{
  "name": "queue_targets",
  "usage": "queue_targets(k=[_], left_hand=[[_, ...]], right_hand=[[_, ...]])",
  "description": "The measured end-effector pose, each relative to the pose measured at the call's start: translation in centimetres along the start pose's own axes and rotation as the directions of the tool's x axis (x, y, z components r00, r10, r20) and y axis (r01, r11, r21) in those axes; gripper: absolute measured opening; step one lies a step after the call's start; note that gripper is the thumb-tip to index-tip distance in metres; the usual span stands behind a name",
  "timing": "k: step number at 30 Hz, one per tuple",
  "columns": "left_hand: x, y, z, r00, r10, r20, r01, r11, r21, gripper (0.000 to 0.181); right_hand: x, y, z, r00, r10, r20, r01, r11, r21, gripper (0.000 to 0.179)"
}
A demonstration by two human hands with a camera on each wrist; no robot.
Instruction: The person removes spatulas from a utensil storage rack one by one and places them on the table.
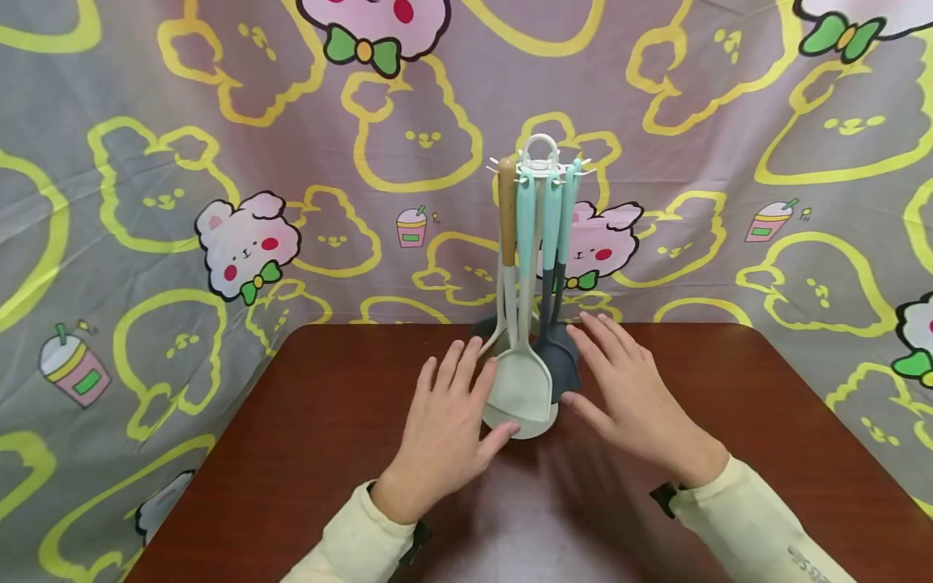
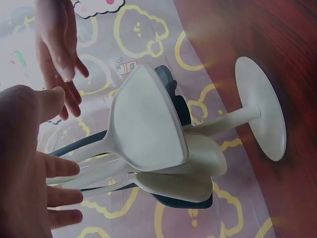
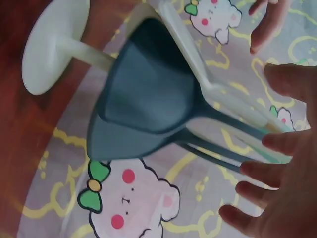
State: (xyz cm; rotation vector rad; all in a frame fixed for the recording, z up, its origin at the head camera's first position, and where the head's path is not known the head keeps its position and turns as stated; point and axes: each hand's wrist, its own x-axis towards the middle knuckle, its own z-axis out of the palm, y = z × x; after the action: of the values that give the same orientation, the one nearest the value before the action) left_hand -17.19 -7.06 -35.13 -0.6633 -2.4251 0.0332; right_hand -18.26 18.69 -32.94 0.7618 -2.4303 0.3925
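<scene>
A white utensil stand (image 1: 539, 168) with a ring on top and a round base (image 2: 261, 109) holds several hanging kitchen tools. At its front hangs a pale spatula (image 1: 521, 384) with a mint handle. Dark grey spatulas (image 3: 151, 79) with mint handles hang on the right side, and a tool with a wooden-coloured handle (image 1: 507, 212) hangs to the left. My left hand (image 1: 446, 429) is spread at the stand's left, its fingers extended near the pale spatula. On the other side my right hand (image 1: 637, 397) reaches beside the dark spatulas, fingers extended. Neither hand grips anything.
The stand is on a dark red-brown table (image 1: 342, 405) near its far edge. Behind the table hangs a grey-pink curtain (image 1: 408, 275) with cartoon animals and yellow outlines.
</scene>
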Motion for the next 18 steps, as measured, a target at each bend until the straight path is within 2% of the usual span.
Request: queue_targets(k=[4, 8, 13, 18], left_hand=[[0.0, -0.1, 0.1, 0.997, 0.067, -0.036, -0.068, 0.997, -0.030, 0.074], [-0.2, -0.2, 0.3, 0.990, 0.122, -0.071, -0.126, 0.991, -0.056, 0.066], [-0.4, -0.3, 0.5, 0.978, 0.168, -0.127, -0.177, 0.982, -0.070, 0.057], [-0.6, -0.6, 0.5, 0.975, 0.180, -0.134, -0.192, 0.978, -0.082, 0.052]], right_hand=[[1.2, 0.5, -0.9, 0.993, -0.041, -0.108, 0.046, 0.998, 0.045, 0.071], [2.7, 0.8, -2.3, 0.971, -0.059, -0.234, 0.085, 0.991, 0.102, 0.060], [5.4, 0.6, -4.9, 0.941, -0.004, -0.338, 0.077, 0.976, 0.202, 0.050], [8.4, 0.2, -7.1, 0.920, 0.082, -0.384, 0.042, 0.952, 0.302, 0.040]])
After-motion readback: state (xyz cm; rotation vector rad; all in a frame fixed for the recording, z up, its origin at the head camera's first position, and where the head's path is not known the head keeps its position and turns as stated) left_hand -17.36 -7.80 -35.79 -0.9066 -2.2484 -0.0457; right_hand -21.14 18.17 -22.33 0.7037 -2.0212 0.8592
